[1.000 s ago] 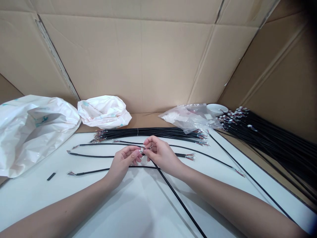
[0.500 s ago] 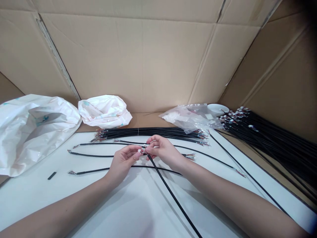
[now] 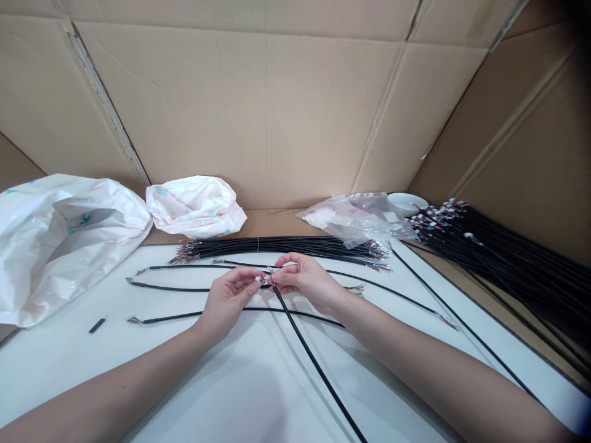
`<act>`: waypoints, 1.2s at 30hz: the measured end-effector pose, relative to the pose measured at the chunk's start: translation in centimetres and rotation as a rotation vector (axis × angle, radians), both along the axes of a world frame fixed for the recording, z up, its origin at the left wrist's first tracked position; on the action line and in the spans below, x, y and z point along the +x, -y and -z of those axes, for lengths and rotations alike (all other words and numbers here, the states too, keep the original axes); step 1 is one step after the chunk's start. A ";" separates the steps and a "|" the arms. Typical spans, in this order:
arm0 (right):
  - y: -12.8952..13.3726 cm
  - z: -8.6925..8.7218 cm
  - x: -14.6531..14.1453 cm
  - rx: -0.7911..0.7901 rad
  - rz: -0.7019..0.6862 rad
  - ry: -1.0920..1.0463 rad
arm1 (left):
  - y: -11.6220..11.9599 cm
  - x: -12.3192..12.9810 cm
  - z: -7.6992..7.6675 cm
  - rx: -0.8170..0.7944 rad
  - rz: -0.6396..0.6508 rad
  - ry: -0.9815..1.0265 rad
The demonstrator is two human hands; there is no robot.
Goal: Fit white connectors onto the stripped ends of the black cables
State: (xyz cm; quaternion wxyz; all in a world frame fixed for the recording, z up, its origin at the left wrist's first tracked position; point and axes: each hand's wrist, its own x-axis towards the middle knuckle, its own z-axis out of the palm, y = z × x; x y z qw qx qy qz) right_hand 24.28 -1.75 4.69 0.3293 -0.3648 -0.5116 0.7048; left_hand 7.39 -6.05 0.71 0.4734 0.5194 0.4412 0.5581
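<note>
Black cable tip (image 3: 275,288), half hidden, pinched between left hand (image 3: 228,301) and right hand (image 3: 305,280)

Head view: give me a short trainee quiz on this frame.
1. True or false: the white bowl stands to the right of the clear bag.
2. What do the left hand and right hand pinch at their fingertips? A) the end of a black cable B) the white bowl C) a short black strip
3. Fill in the blank: the large white bag lies at the ___ side of the view.

Key: 1 true; 2 A; 3 left.
</note>
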 end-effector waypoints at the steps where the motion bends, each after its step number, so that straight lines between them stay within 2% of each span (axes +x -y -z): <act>1: 0.0 0.0 0.0 0.003 0.007 0.003 | 0.0 0.0 0.0 0.001 -0.005 -0.010; 8: 0.2 0.1 -0.6 0.096 0.070 0.009 | 0.3 0.1 0.1 0.040 0.003 -0.083; 15: 0.6 0.6 -0.9 0.248 0.038 -0.015 | 0.8 0.2 -0.2 0.123 0.012 -0.334; 24: 0.7 0.7 -0.8 0.295 0.053 0.088 | 0.9 0.2 -0.9 0.298 0.035 -0.529; 29: 0.7 1.0 -0.8 0.381 0.063 0.076 | 1.1 0.3 -1.1 0.285 -0.001 -0.538; 36: 0.9 1.0 -0.8 0.445 0.104 0.189 | 1.2 0.4 -1.3 0.244 -0.029 -0.515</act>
